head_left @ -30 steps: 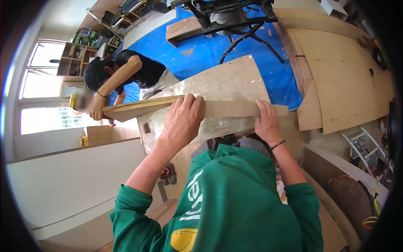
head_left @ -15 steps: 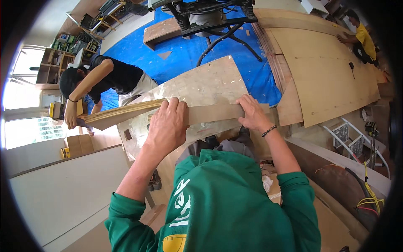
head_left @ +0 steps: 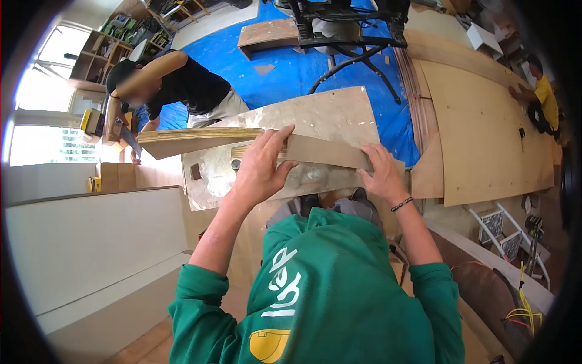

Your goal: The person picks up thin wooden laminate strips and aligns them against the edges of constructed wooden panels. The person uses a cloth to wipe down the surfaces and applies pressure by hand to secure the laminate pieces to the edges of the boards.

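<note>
The fingers of our left hand (head_left: 262,164) reach over the upper edge of a flat brown strip (head_left: 324,151), the thumb at its lower edge; how firmly they close we cannot tell. The fingers of our right hand (head_left: 383,173) grip the same strip near its right end. The strip lies over the surface (head_left: 330,109), just in front of our body, and spans both hands. Left of the left hand, a layered plywood piece (head_left: 200,136) projects past the surface's left edge. A small dark object (head_left: 236,164) sits beside our left wrist.

A co-worker in a dark shirt (head_left: 203,85) leans in near the plywood's far end, occupying the left side. Beside that person is a yellow and dark tool (head_left: 92,123). A black stand with crossed legs (head_left: 364,57) occupies the area beyond the surface.

The surface is pale, worn and paint-spotted. Beyond it, a blue sheet (head_left: 273,79) covers the floor. On the right we observe a large wood sheet (head_left: 485,121), a person in yellow (head_left: 544,100) reaching to it, and a stepladder (head_left: 490,225). Windows (head_left: 57,145) line the left side.
</note>
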